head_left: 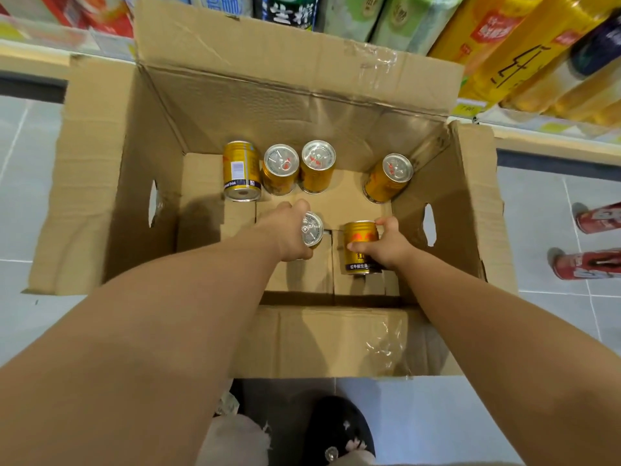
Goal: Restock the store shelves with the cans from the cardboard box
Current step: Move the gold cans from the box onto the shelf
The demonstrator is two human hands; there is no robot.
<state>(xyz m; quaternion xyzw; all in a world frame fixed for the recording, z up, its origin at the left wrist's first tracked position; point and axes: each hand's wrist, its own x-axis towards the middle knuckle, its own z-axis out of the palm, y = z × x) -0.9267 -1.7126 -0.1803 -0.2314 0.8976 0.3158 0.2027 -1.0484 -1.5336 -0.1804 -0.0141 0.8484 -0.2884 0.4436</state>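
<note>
An open cardboard box (134,196) stands on the floor below me with several gold cans inside. My left hand (285,230) is wrapped around an upright gold can (312,228) whose silver lid shows. My right hand (386,243) grips a second gold can (361,240) lying on its side near the box's middle. Along the far wall, one can (241,169) lies on its side, two cans (280,168) (317,164) stand together, and another can (388,178) leans in the right corner.
Store shelves run along the top, holding yellow bottles (524,55) at right and green and blue cartons (366,15) in the middle. Two red cans (598,218) lie on the grey tiled floor at right. My black shoe (336,432) is just before the box.
</note>
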